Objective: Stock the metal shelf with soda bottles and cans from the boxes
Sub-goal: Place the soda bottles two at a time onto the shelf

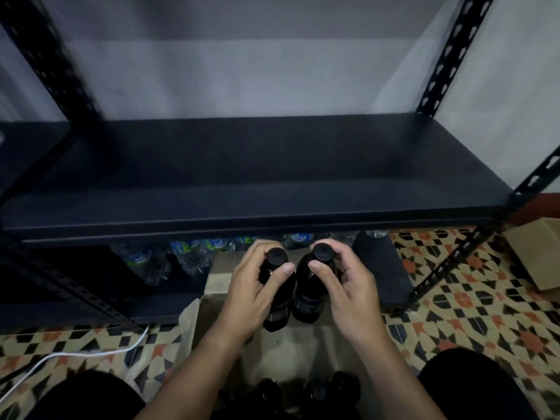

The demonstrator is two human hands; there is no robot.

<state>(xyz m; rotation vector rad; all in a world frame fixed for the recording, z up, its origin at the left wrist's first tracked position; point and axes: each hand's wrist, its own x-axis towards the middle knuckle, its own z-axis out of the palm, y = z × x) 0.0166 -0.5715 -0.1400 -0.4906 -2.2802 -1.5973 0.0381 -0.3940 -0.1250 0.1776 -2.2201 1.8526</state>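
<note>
- L hand (251, 286) wrapped round neck of dark soda bottle (277, 298); R hand (348, 286) same on 2nd dark bottle (312, 289). Gripped high by the caps, prob. so the bases go down first.
- Both bottles upright, nearly touching, over open cardboard box (303, 353) at 6 o'clock; more dark caps (315, 389) in it.
- Metal shelf (257, 183) at 12, bare surface, likely target.
- Water bottles (169, 259) on the tier below, 10–12 o'clock.
</note>
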